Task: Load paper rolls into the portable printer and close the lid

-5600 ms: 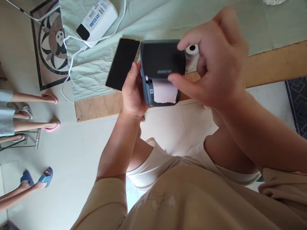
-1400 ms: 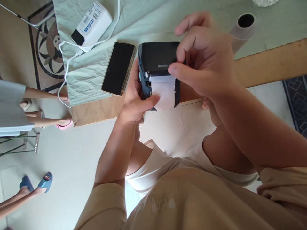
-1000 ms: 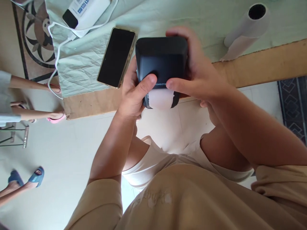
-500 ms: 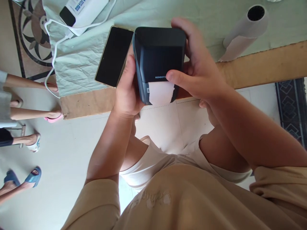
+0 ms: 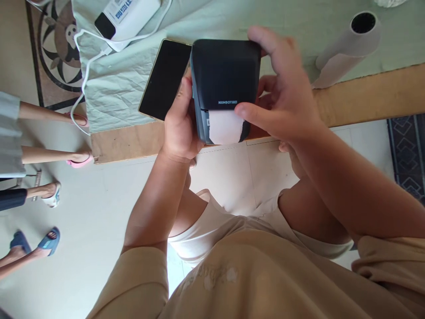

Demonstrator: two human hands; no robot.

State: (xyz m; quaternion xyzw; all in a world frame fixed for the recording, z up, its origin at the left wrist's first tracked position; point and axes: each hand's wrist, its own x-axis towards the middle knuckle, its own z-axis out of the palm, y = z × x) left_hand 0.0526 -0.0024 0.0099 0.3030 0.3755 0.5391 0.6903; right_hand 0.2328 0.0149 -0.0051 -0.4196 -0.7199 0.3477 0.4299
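Note:
A black label printer [image 5: 226,73], marked NIIMBOT on its top, is held just over the table's front edge. A white strip of label paper [image 5: 226,127] sticks out of its front end. My left hand [image 5: 182,122] grips the printer's left side, thumb along the edge and the other fingers mostly hidden beneath. On the right side, my right hand [image 5: 285,86] has its thumb by the paper slot, at the strip's upper right corner, and its index finger at the far right corner. The remaining fingers curl beside the casing. A dark smartphone [image 5: 165,79] lies left of the printer.
A pale green cloth [image 5: 113,95] covers the wooden table [image 5: 129,144]. At the back left sits a white device [image 5: 133,20] with a white cable [image 5: 86,73]. A white paper roll [image 5: 353,42] stands at the right. Other people's feet [image 5: 49,239] are on the floor at left.
The view has shifted slightly, moving everything a little rightward. My right index finger has moved along the printer's far right corner. The printer's top looks flatter toward me. Both hands stay at the printer.

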